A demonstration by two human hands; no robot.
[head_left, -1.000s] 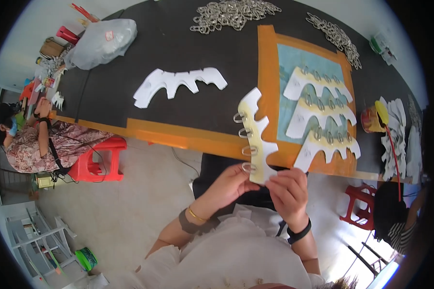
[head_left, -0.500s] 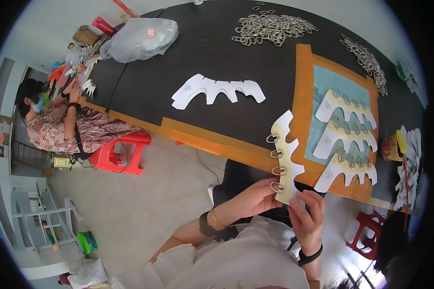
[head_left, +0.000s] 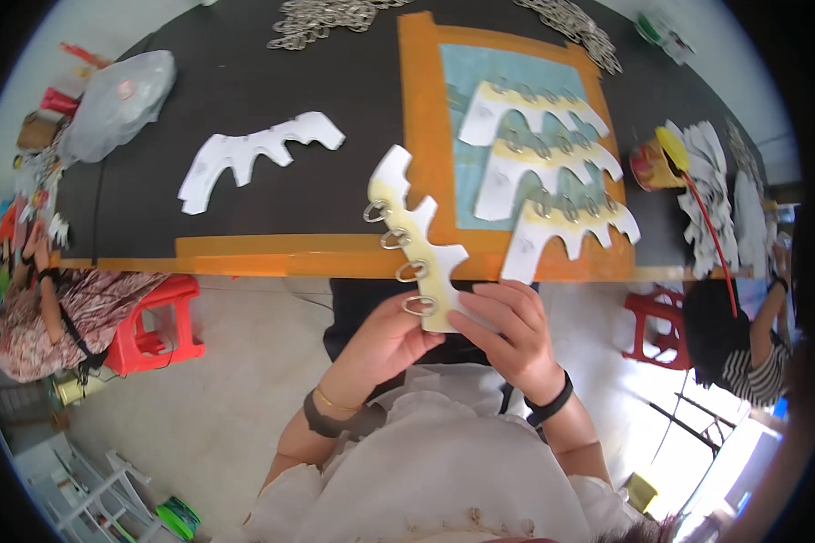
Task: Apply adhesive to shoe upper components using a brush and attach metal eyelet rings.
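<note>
A white cut-out strip (head_left: pixel 437 260) with scalloped prongs and a yellowish coated band is held over the table's front edge, tilted lengthwise away from me. Several oval metal rings (head_left: pixel 414 271) sit along its left edge. My left hand (head_left: pixel 380 342) grips its near end, thumb beside the lowest ring and other fingers partly hidden. On the other side, my right hand (head_left: pixel 513 333) pinches the same end. Three similar ringed pieces (head_left: pixel 543 235) lie on a light-blue sheet (head_left: pixel 466 68) to the right. A plain white piece (head_left: pixel 254 149) without rings lies left on the dark table (head_left: pixel 272 204).
Metal rings (head_left: pixel 330 20) are piled at the back, with another heap (head_left: pixel 575 27) farther right. A tub (head_left: pixel 652 165) with a yellow-and-red brush stands beside stacked white pieces (head_left: pixel 704 199). A plastic bag (head_left: pixel 122 104) lies far left. People sit at both sides near red stools (head_left: pixel 158 321).
The view has swung right, so table items appear farther left and another person shows at the right. Both hands still hold the ringed strip, in nearly the same pose.
</note>
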